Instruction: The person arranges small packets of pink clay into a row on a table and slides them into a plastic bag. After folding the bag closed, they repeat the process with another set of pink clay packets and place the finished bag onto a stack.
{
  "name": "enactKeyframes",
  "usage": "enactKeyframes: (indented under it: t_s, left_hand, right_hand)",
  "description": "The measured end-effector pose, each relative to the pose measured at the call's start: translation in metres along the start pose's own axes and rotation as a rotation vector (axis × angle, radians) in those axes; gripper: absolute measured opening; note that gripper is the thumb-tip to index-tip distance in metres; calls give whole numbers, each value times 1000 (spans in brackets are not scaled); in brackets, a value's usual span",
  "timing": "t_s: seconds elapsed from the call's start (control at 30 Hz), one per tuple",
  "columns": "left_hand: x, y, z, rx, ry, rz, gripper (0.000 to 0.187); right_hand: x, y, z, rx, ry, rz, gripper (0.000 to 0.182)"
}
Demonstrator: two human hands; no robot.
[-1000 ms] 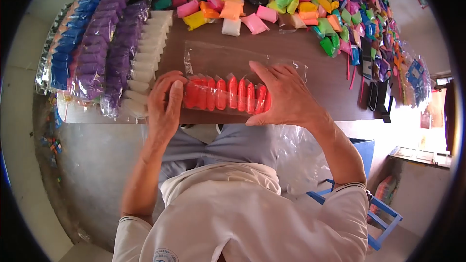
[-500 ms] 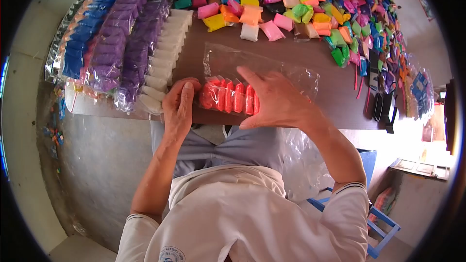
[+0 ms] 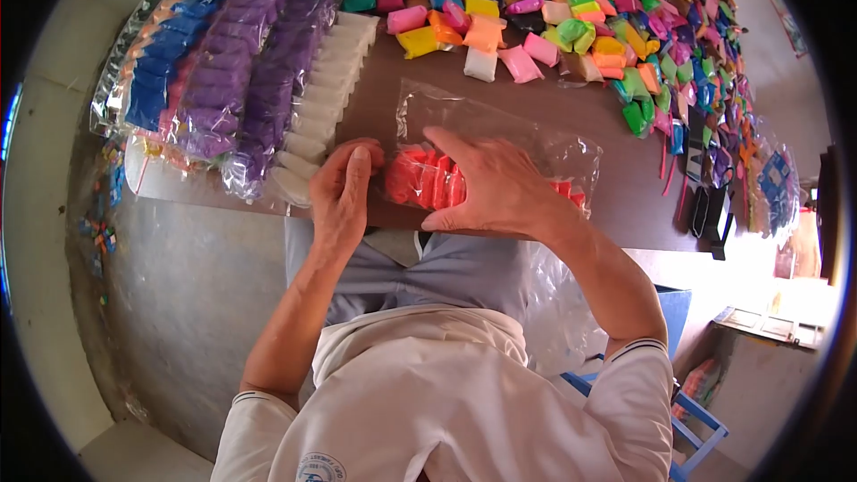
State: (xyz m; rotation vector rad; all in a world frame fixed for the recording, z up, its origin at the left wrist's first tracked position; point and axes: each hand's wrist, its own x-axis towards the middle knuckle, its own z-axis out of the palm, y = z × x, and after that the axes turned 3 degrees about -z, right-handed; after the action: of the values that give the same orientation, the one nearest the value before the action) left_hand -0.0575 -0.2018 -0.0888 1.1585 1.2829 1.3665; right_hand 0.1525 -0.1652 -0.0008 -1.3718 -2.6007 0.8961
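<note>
A row of red packets (image 3: 421, 177) is laid on the counter (image 3: 647, 192), close to the near edge, and seems to be tucked inside a clear bag (image 3: 446, 112). It looks as if the row is being pushed straight and neat in the bag. For the next move, a soft, even push from both ends seems to be called for, so that no packet is tipped over or squashed.

The right hand (image 3: 495, 183) is spread over the row, with its back turned up. Its thumb and fingers are held wide apart, with the thumb on the near side and the fingers on the far side. The middle of the row is hidden under it, and some red is shown past the wrist side. The right elbow is bent and pointed outward.

The left hand (image 3: 344, 186) is placed just beside the left end of the row. Its fingers are curled in and its thumb is pointed away from the body. Whether the bag's edge is pinched there cannot be told.
</note>
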Motion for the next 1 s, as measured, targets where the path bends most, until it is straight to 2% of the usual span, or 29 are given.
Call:
enactKeyframes:
  t_s: [0.13,0.3,0.33,0.4,0.53,0.6,0.8,0.93,1.0]
  left_hand:
    - [12,7,8,61,24,-21,32]
    - [40,16,17,131,-81,-96,33]
    - [45,17,17,134,-81,-94,33]
    - [52,18,16,287,-191,-110,30]
    - [57,8,16,344,-225,-71,28]
    - [61,1,16,318,-180,-29,26]
    - [72,-6,18,429,-144,-67,26]
    - [70,-7,23,381,-99,-51,27]
    - [73,-9,24,405,-47,65,28]
  right_hand:
    - [4,2,0,-7,-19,-35,99]
    - [18,12,3,53,-2,-115,76]
    - [18,12,3,55,0,-117,76]
    - [19,7,0,142,-44,-75,59]
    - [29,13,6,92,-81,-43,50]
    - [32,21,13,193,-34,-131,43]
    - [36,23,17,124,-18,-193,39]
    - [37,24,15,91,-77,-185,43]
    - [34,25,14,250,-9,-159,45]
